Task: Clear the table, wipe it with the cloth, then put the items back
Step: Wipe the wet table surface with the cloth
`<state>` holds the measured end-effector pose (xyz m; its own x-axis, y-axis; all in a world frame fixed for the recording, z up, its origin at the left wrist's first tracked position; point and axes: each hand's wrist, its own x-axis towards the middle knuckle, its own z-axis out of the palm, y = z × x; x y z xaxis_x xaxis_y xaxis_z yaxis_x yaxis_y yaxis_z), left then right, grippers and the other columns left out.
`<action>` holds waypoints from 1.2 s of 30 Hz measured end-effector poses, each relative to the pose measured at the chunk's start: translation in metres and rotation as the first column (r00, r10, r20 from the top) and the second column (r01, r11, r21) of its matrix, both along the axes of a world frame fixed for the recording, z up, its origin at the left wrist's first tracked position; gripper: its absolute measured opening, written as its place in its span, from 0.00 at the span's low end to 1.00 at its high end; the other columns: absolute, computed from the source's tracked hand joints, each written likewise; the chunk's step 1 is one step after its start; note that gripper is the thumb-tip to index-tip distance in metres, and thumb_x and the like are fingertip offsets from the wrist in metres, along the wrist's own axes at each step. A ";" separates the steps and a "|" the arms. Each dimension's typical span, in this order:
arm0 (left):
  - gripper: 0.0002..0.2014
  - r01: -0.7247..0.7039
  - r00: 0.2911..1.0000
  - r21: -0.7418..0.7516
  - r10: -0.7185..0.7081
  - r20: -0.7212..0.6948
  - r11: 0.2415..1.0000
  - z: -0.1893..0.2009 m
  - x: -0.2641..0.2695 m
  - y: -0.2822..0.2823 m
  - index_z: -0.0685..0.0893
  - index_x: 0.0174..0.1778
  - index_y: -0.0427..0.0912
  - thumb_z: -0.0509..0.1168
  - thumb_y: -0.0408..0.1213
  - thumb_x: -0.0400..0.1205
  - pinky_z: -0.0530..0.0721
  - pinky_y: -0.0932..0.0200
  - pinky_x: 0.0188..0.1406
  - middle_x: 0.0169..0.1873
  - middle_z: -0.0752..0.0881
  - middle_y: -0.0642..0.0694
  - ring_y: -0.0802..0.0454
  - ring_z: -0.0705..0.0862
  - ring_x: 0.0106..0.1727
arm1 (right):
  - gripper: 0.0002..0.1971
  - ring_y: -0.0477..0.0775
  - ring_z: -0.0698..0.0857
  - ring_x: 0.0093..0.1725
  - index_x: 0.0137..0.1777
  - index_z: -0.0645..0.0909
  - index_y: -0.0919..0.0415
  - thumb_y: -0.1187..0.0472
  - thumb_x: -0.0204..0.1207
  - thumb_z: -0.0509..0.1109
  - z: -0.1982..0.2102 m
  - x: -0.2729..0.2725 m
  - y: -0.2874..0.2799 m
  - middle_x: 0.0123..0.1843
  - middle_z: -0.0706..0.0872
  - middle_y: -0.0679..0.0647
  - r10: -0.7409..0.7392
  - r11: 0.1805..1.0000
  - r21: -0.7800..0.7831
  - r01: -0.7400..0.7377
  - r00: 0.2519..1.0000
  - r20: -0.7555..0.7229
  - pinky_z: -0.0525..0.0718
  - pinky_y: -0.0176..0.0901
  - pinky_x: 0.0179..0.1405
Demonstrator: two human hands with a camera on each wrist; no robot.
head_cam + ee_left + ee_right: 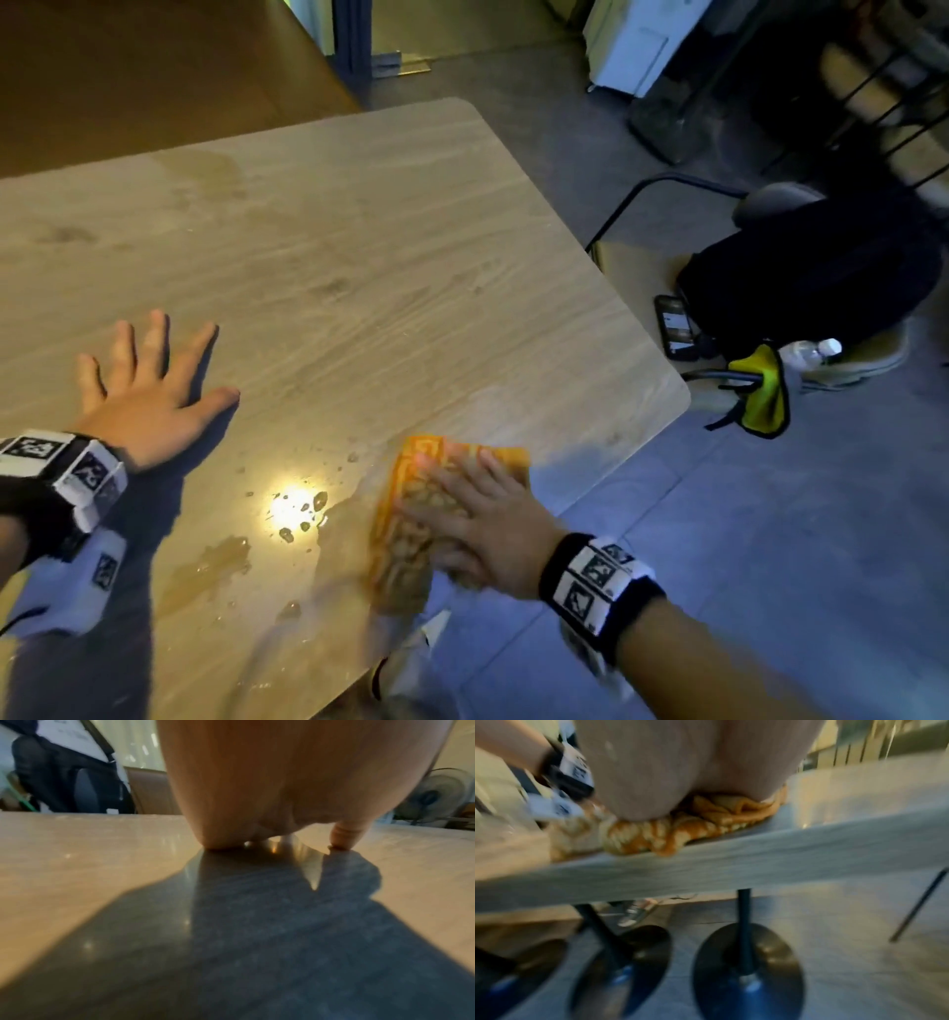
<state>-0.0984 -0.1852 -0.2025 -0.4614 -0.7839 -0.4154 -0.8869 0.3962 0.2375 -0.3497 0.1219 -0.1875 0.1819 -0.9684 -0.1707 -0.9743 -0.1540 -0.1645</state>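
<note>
my right hand [480, 524] lies flat on the orange cloth [411, 519], fingers straight, pressing it down, not squeezing it. the cloth sits at the near right edge of the table [359, 267], and from my right wrist i can see a bit of it poking over that edge. my left hand [149, 390] is flat and spread on the near left part of the table, holding nothing.

there is a puddle [215, 560] and some drops [303, 514] just left of the cloth. if i push toward the edge, i think the water could run off onto the floor. the cloth could slip off too, since i only press on it. a phone [677, 328] lies on a chair beside the right edge, so splashes could reach it. my left hand might slide if the wet spreads under it.
</note>
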 end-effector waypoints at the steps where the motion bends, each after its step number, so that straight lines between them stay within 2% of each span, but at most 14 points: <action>1: 0.39 -0.002 1.000 0.022 0.001 0.022 1.000 0.000 -0.001 -0.001 0.40 0.85 0.73 0.45 0.76 0.79 0.33 0.37 0.83 0.88 0.32 0.51 0.44 0.31 0.88 | 0.30 0.71 0.59 0.83 0.84 0.57 0.42 0.35 0.83 0.50 -0.006 -0.022 -0.006 0.87 0.54 0.58 -0.153 0.988 -0.032 0.152 0.988 -0.024 0.66 0.77 0.74; 4: 0.36 -0.025 0.995 0.059 0.019 0.099 0.998 0.005 -0.007 0.002 0.38 0.86 0.70 0.46 0.69 0.84 0.31 0.39 0.84 0.87 0.30 0.52 0.45 0.29 0.87 | 0.37 0.71 0.52 0.85 0.85 0.48 0.40 0.29 0.78 0.39 -0.005 -0.053 -0.048 0.88 0.46 0.59 -0.726 0.688 -0.001 0.726 0.688 -0.003 0.56 0.77 0.78; 6: 0.35 -0.036 0.993 0.079 0.027 0.112 0.996 0.011 -0.011 0.003 0.38 0.86 0.70 0.47 0.68 0.85 0.32 0.40 0.84 0.87 0.30 0.52 0.45 0.29 0.87 | 0.34 0.73 0.45 0.85 0.85 0.44 0.39 0.32 0.80 0.43 -0.005 -0.028 -0.075 0.88 0.41 0.59 -0.833 0.552 0.047 0.833 0.553 -0.022 0.49 0.77 0.79; 10: 0.36 -0.014 0.989 0.143 -0.008 0.150 0.990 0.020 -0.012 0.001 0.35 0.85 0.70 0.45 0.69 0.85 0.31 0.38 0.85 0.85 0.26 0.51 0.44 0.27 0.86 | 0.31 0.79 0.57 0.82 0.85 0.53 0.40 0.38 0.83 0.53 0.001 0.010 -0.052 0.87 0.53 0.64 -0.263 0.965 -0.013 0.263 0.965 0.016 0.60 0.82 0.73; 12: 0.36 -0.004 0.987 0.164 -0.022 0.156 0.986 0.024 -0.013 0.003 0.33 0.85 0.70 0.45 0.69 0.85 0.30 0.38 0.84 0.85 0.25 0.51 0.44 0.26 0.86 | 0.30 0.76 0.58 0.82 0.85 0.55 0.42 0.39 0.84 0.53 0.003 -0.025 -0.039 0.87 0.55 0.62 0.047 0.998 0.031 -0.049 0.998 0.051 0.56 0.76 0.76; 14: 0.36 -0.003 0.986 0.164 -0.024 0.164 0.986 0.026 -0.015 0.004 0.31 0.84 0.69 0.45 0.68 0.86 0.30 0.38 0.84 0.84 0.23 0.51 0.43 0.24 0.85 | 0.33 0.75 0.64 0.80 0.83 0.63 0.48 0.34 0.83 0.46 0.007 -0.057 -0.054 0.83 0.64 0.64 -0.189 0.982 0.032 0.188 0.982 0.031 0.62 0.74 0.76; 18: 0.36 -0.008 0.984 0.183 -0.026 0.179 0.983 0.029 -0.016 0.004 0.31 0.84 0.69 0.45 0.68 0.86 0.29 0.38 0.83 0.83 0.22 0.51 0.43 0.23 0.85 | 0.32 0.70 0.37 0.85 0.85 0.39 0.37 0.37 0.84 0.47 0.008 -0.050 -0.127 0.87 0.33 0.58 -0.860 0.508 0.174 0.844 0.508 0.049 0.38 0.72 0.80; 20: 0.36 -0.001 0.982 0.197 -0.036 0.183 0.980 0.030 -0.016 0.004 0.30 0.84 0.69 0.45 0.68 0.86 0.29 0.37 0.83 0.82 0.21 0.51 0.43 0.23 0.84 | 0.32 0.72 0.35 0.84 0.84 0.37 0.37 0.41 0.85 0.50 0.011 -0.012 -0.147 0.86 0.31 0.59 -0.781 0.618 0.220 0.755 0.622 0.059 0.36 0.75 0.79; 23: 0.37 0.009 0.980 0.218 -0.052 0.191 0.976 0.033 -0.016 0.003 0.28 0.83 0.68 0.45 0.68 0.86 0.27 0.36 0.82 0.77 0.16 0.53 0.43 0.22 0.84 | 0.30 0.76 0.49 0.84 0.84 0.54 0.42 0.43 0.83 0.53 0.006 0.024 -0.121 0.87 0.48 0.64 -0.222 0.975 0.032 0.220 0.967 0.121 0.50 0.77 0.79; 25: 0.37 0.018 0.979 0.227 -0.063 0.195 0.974 0.035 -0.016 0.003 0.28 0.83 0.68 0.44 0.68 0.86 0.27 0.36 0.81 0.74 0.16 0.53 0.42 0.21 0.83 | 0.28 0.72 0.55 0.84 0.83 0.60 0.44 0.41 0.84 0.56 0.002 -0.008 -0.104 0.87 0.55 0.62 0.104 0.994 -0.029 -0.101 0.988 0.118 0.56 0.73 0.79; 27: 0.37 0.021 0.978 0.220 -0.066 0.200 0.975 0.035 -0.017 0.003 0.27 0.82 0.68 0.44 0.68 0.86 0.27 0.35 0.81 0.74 0.15 0.53 0.42 0.20 0.83 | 0.30 0.69 0.55 0.85 0.85 0.57 0.44 0.35 0.85 0.47 0.002 -0.050 -0.110 0.87 0.53 0.60 -0.053 0.999 -0.006 0.054 0.997 0.056 0.61 0.75 0.77; 30: 0.36 0.020 0.976 0.238 -0.071 0.208 0.971 0.037 -0.016 0.005 0.25 0.82 0.68 0.44 0.67 0.87 0.27 0.35 0.81 0.75 0.15 0.52 0.42 0.19 0.82 | 0.32 0.67 0.41 0.86 0.85 0.43 0.39 0.36 0.84 0.45 0.003 -0.062 -0.165 0.88 0.37 0.57 -0.765 0.644 0.090 0.760 0.638 0.087 0.46 0.73 0.80; 32: 0.36 0.027 0.975 0.246 -0.080 0.208 0.969 0.038 -0.017 0.005 0.25 0.81 0.67 0.43 0.67 0.87 0.26 0.35 0.82 0.75 0.15 0.51 0.42 0.19 0.82 | 0.32 0.71 0.34 0.84 0.84 0.37 0.38 0.40 0.86 0.49 0.007 -0.030 -0.204 0.86 0.30 0.59 -0.874 0.484 0.180 0.856 0.483 0.052 0.36 0.74 0.79; 36: 0.36 0.027 0.974 0.282 -0.089 0.207 0.959 0.042 -0.018 0.003 0.23 0.81 0.66 0.42 0.67 0.87 0.25 0.34 0.81 0.76 0.14 0.51 0.41 0.17 0.80 | 0.31 0.76 0.50 0.83 0.85 0.51 0.41 0.43 0.83 0.52 0.006 0.022 -0.195 0.87 0.47 0.63 -0.275 0.961 0.057 0.271 0.956 0.102 0.49 0.78 0.78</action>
<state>-0.1160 -0.1819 -0.1607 -0.3778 -0.5992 -0.7058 -0.9065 0.3946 0.1502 -0.3281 -0.0731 -0.1811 -0.0689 -0.9761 -0.2059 -0.9544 0.1246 -0.2712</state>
